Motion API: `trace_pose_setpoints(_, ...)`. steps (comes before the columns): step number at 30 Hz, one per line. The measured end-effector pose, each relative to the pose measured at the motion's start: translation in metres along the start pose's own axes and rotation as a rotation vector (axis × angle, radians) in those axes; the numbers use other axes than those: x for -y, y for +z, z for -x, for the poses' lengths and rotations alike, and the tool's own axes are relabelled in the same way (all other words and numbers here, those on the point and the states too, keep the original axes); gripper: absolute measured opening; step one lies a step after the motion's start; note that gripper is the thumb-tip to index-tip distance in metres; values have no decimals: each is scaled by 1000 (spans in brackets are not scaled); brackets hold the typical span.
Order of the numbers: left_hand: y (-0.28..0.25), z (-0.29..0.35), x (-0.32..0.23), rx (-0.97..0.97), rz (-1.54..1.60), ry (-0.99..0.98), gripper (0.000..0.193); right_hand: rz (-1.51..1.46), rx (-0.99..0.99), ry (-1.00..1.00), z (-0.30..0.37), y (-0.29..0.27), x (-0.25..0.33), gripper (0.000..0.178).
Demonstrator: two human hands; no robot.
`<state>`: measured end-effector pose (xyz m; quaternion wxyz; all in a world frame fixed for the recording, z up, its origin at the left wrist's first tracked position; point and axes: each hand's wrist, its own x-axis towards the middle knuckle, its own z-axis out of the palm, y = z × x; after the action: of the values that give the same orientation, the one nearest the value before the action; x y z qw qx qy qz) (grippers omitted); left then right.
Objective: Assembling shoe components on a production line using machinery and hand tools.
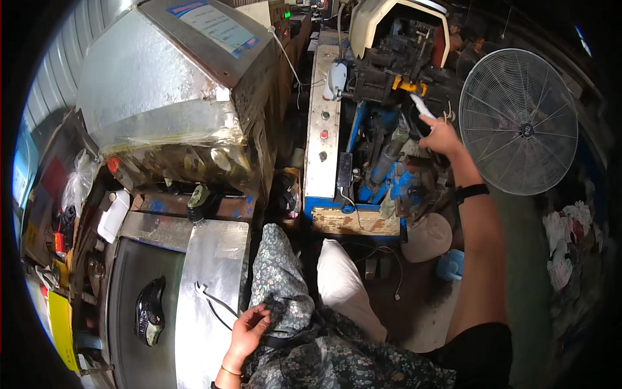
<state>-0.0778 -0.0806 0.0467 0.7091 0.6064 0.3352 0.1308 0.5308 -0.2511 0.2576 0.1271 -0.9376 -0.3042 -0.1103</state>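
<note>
My right hand (442, 137) reaches out to the machine (395, 65) on the right. At its fingertips is a narrow white piece (420, 106) whose kind I cannot make out. The piece points toward a yellow part (409, 85) mounted among the machine's dark metal parts. My left hand (249, 329) is low, beside the flowered apron (282, 272) over my lap. Its fingers are curled in, and whatever they may hold is hidden. Left of it, a black shoe-shaped piece (150, 311) with a pale end lies on the dark conveyor belt (129, 279).
A large metal hood (155, 71) stands at the left, with another dark shoe-shaped piece (199, 202) at its opening. A button panel (322, 136) runs along the machine. A round caged fan (518, 123) stands right of my forearm. A cable (217, 303) lies on the metal sheet (214, 259).
</note>
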Motion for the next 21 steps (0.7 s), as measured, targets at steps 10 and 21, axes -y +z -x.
trace_pose_setpoints(10,19,-12,-2,53,-46,-36,40,77,-24,205,32,46,33,70)
trace_pose_setpoints(21,-18,11,10,-280,-138,-57,31,62,-311,-111,-23,70,27,62)
